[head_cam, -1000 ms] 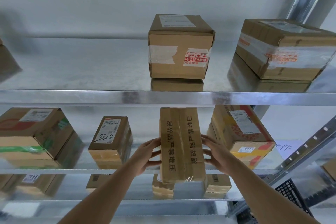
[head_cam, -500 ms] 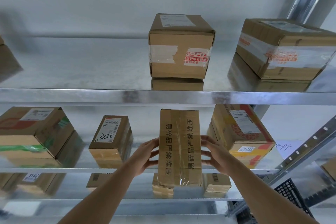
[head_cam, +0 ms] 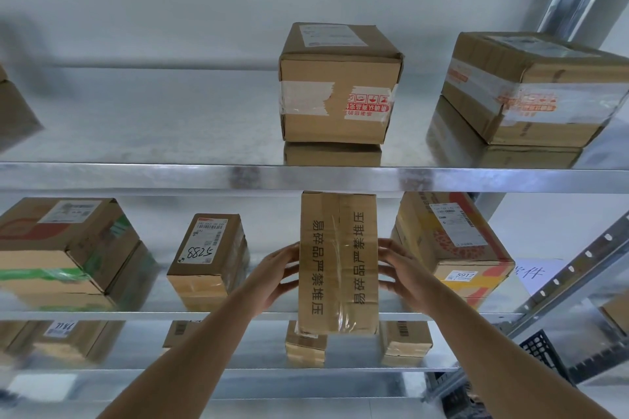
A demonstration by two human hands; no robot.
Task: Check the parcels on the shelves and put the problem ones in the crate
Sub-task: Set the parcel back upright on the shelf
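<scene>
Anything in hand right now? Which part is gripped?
Yes: the tall taped parcel at the middle shelf's front edge, held between both hands. The left hand grips its left side, the right hand its right side, about mid-height.

You have one view only, worn on your head, facing forward into the metal shelving (head_cam: 306, 177) from close range, angled slightly upward. Your left hand (head_cam: 275, 277) and right hand (head_cam: 405, 274) sit low-centre, clasping the tall parcel (head_cam: 338, 262); the upper tier lies above that grip.
</scene>
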